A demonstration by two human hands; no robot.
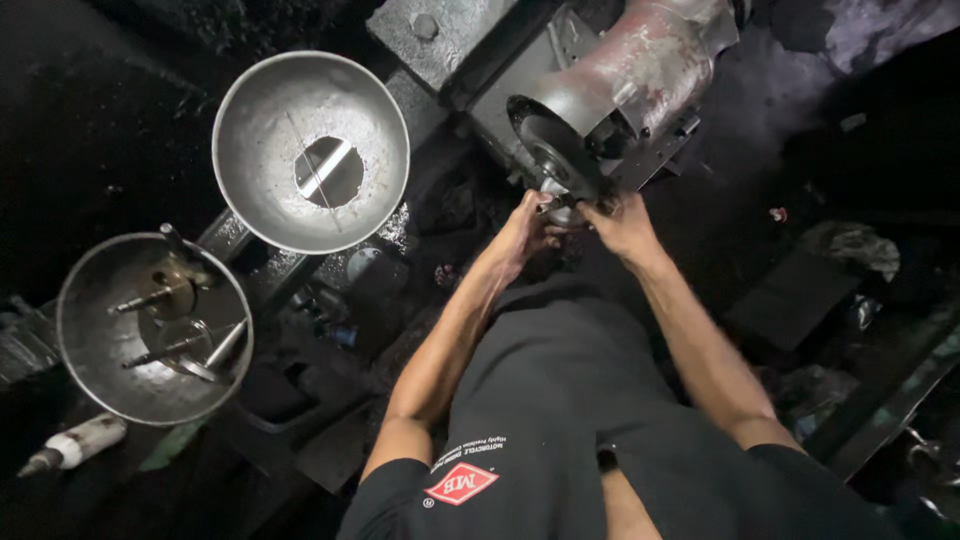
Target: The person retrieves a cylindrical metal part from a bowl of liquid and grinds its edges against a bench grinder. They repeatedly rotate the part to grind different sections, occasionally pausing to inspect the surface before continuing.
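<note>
A dark grinding wheel (555, 155) sits on a worn, reddish-grey bench grinder (640, 70) at the top middle. My left hand (525, 232) and my right hand (620, 222) meet just below the wheel. Both are closed on a small metal part (562, 207) held against the wheel's lower edge. The part is mostly hidden by my fingers, so its shape is unclear.
A large metal funnel-shaped bowl (262, 120) with a hole in its middle stands at upper left. A second metal bowl (90, 330) at the left holds several shafts. A white tube (80, 442) lies at lower left. Dark greasy clutter and blocks surround the grinder.
</note>
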